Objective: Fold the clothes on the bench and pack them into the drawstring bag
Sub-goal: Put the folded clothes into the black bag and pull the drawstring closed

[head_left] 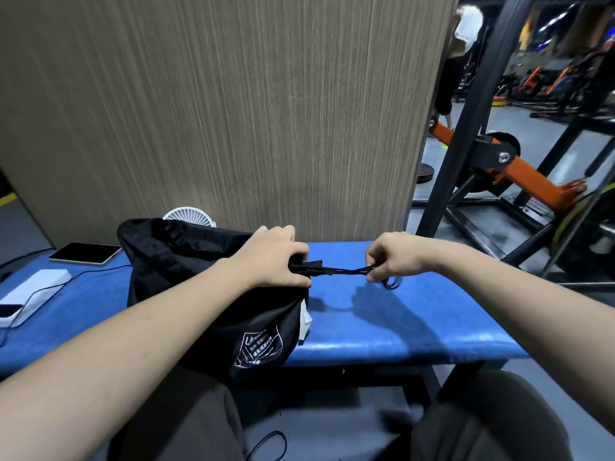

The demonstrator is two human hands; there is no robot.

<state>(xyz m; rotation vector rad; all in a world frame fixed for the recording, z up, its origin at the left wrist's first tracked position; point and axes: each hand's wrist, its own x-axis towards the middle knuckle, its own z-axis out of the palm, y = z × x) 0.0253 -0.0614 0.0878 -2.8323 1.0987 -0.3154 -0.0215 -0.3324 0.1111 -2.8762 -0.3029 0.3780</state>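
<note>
A black drawstring bag (186, 261) with a white printed logo sits bulging on the blue bench (382, 327). My left hand (273, 257) grips the gathered mouth of the bag at its right side. My right hand (392, 256) pinches the black drawstring (346, 271), which stretches taut between the two hands. A loop of cord hangs below my right fingers. A bit of white fabric (304, 322) peeks out beside the bag's lower right. No loose clothes show on the bench.
A tablet (85, 252), a white power bank (33, 287) with cables and a phone (8, 311) lie at the bench's left. A small white fan (189, 217) stands behind the bag. A wood-grain wall (233, 111) rises behind; black and orange gym equipment (519, 168) stands right.
</note>
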